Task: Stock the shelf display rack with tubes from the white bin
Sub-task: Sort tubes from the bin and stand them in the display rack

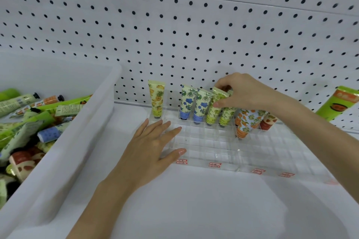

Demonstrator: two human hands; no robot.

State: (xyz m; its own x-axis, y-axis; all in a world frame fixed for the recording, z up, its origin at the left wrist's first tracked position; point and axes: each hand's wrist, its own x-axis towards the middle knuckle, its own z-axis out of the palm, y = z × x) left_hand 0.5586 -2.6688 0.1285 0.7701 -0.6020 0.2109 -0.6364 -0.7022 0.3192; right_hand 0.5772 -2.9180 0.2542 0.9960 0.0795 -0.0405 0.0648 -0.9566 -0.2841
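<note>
Fingertips (223,84) of the right hand (246,93) pinch the crimped top of a green tube (212,114), which stands tilted in a back-row slot of the clear display rack (213,151). Left hand (153,145) rests with fingers spread on the rack's left edge. Brace the rack there and press the tube straight down until upright. More tubes lie in the white bin (93,122).

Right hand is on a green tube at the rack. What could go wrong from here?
1. The right hand pinches the green tube only near its top, and the tube is tilted. It may miss its slot or push the blue floral tube beside it.
2. The orange tube stands tilted under the right wrist, so withdrawing could knock it over.
3. Only the left hand rests on the clear rack, which might slide if released.
</note>
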